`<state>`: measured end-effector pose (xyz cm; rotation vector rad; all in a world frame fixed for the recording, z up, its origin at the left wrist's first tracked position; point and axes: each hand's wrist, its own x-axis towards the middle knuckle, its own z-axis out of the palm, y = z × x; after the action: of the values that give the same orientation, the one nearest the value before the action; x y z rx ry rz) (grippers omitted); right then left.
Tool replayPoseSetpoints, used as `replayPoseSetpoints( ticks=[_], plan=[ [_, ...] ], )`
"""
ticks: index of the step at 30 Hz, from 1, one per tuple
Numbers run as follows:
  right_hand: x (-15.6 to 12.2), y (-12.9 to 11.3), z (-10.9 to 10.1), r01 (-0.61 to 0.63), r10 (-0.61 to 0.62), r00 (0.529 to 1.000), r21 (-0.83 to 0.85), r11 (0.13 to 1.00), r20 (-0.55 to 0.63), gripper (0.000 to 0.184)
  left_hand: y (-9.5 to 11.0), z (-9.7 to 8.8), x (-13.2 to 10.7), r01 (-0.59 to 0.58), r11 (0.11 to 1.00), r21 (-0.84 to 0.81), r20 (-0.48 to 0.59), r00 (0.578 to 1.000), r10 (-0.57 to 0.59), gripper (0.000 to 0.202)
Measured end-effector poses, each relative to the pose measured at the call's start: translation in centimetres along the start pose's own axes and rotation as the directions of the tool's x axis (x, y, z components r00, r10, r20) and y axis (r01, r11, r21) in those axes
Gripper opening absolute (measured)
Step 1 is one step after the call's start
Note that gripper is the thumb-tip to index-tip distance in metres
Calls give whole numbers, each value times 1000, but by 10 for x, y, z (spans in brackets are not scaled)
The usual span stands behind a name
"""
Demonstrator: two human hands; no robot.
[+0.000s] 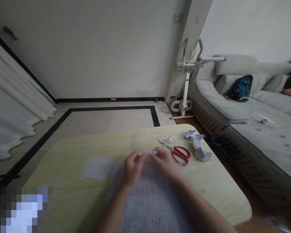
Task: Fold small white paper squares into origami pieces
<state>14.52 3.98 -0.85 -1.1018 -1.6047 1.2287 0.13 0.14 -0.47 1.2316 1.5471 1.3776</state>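
Note:
Over a lined sheet of paper (152,204) on the pale wooden table (70,194), my left hand (133,168) and my right hand (163,161) meet. Both pinch a small folded piece of white paper (148,152) between their fingertips, the fingers curled round it. Red-handled scissors (179,153) lie just right of my right hand, their blades pointing toward the far edge. A white paper square (97,167) lies flat to the left of my left hand.
Crumpled white paper scraps (199,145) and small offcuts (167,139) sit near the table's far right corner. A grey sofa (252,110) with a blue bag (241,88) stands right, a white exercise machine (185,84) behind the table, curtains (12,106) left.

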Motion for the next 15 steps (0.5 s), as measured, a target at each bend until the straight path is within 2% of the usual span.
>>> replayPoseSetpoints(
  ticks=[2, 4, 8, 15],
  plan=[
    [-1, -2, -1, -59, 53, 996, 85, 995, 70, 25, 5, 0, 0, 89, 993, -81, 35, 996, -86, 26],
    [-1, -2, -3, -113, 98, 987, 124, 986, 124, 23, 8, 1, -1, 124, 986, -111, 68, 991, -117, 25],
    [0, -1, -6, -152, 141, 982, 79, 985, 126, 16, 5, 3, -4, 67, 997, -39, 101, 993, -62, 28],
    [0, -3, -5, -108, 97, 992, 136, 985, 85, 13, 1, 0, -4, 9, 1000, -13, 181, 983, -7, 31]
  ],
)
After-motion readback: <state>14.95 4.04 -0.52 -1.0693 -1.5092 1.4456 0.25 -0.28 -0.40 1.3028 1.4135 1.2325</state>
